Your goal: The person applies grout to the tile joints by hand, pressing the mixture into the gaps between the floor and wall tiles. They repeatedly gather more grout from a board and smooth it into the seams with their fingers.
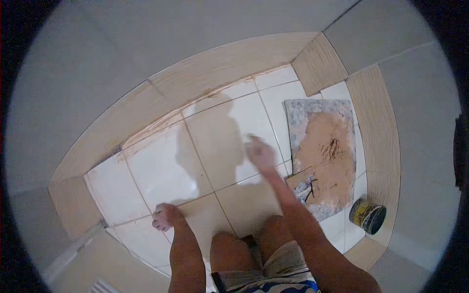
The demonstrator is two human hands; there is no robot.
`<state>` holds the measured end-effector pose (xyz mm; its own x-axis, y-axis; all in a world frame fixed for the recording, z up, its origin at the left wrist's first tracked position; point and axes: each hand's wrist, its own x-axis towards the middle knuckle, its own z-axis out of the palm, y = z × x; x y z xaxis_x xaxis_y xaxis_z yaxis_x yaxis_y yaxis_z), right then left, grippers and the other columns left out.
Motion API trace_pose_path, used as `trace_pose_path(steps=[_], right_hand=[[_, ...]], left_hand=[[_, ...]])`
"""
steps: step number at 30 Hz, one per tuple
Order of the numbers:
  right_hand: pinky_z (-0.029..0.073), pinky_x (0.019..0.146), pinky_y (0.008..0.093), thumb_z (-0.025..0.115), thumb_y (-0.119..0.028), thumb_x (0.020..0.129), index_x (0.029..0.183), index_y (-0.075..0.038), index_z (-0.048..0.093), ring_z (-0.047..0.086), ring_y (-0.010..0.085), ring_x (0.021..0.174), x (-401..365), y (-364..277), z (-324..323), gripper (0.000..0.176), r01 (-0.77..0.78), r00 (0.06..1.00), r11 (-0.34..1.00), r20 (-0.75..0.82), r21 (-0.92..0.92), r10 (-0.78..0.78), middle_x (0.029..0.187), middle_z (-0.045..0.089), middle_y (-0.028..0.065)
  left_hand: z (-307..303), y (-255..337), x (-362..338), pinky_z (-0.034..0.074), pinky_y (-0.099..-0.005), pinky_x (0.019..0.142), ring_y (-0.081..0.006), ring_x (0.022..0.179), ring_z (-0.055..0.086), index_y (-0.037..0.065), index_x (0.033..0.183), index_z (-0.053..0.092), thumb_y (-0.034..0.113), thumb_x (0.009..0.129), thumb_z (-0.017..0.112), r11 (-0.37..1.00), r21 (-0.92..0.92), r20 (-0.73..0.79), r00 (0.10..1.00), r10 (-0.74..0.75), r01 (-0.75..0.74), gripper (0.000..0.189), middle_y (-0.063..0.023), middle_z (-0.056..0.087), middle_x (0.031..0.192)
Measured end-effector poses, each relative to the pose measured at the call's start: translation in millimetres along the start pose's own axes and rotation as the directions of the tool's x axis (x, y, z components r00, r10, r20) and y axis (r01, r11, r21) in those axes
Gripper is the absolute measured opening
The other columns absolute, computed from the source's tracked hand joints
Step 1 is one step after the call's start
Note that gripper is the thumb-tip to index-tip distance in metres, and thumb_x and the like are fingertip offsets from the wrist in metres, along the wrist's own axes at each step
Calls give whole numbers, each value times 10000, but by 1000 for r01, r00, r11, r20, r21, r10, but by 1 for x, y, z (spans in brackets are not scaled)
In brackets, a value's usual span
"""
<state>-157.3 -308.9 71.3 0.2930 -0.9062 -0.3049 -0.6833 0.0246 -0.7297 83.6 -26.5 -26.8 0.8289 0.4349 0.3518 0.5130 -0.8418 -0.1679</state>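
My right hand hovers over or touches the white floor tiles near the middle, its fingers drawn together and blurred. A small pale thing may be at its fingertips, too smeared to name. Lower left, my left hand is curled closed close to a tile joint; nothing shows inside it. Right of my right hand lies a grey-speckled slab spread with peach-coloured paste or powder. On the slab's near left corner rest a flat tan piece and a dark, thin item.
Wood-look skirting tiles run along the grey walls, with peach smears at the floor edge. A black and yellow tub lies tipped at the right. My bare legs are at the bottom, and a shadow covers the middle tiles.
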Motion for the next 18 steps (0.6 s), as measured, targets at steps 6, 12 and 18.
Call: trace_pose_path(steps=[6,12,18], right_hand=[[466,814,402,587,-299,849,1183,-94,550,584,322,928,-35,234,-188,394,3,880,936,-444,-351,-169,1005,614,163],[429,833,478,571,-366,833,1341,-180,457,535,386,985,-51,201,-254,552,-285,934,638,-356,-715,18,1085,553,244],[372,965,520,610,-304,759,1451,-230,281,465,468,1088,-66,227,-245,770,-255,942,655,-336,-711,1,1180,464,313]], left_hand=[[21,-13,5,442,-437,681,-308,909,516,99,892,600,380,815,499,996,-61,-59,996,63,-67,307,-136,526,1004],[18,-17,-6,425,-506,674,-373,811,493,7,887,475,333,816,521,865,-441,-121,971,207,-240,336,-208,501,934],[-48,58,-95,400,-500,719,-377,814,482,-18,888,472,218,796,601,511,-531,-390,731,560,-676,284,-194,486,894]])
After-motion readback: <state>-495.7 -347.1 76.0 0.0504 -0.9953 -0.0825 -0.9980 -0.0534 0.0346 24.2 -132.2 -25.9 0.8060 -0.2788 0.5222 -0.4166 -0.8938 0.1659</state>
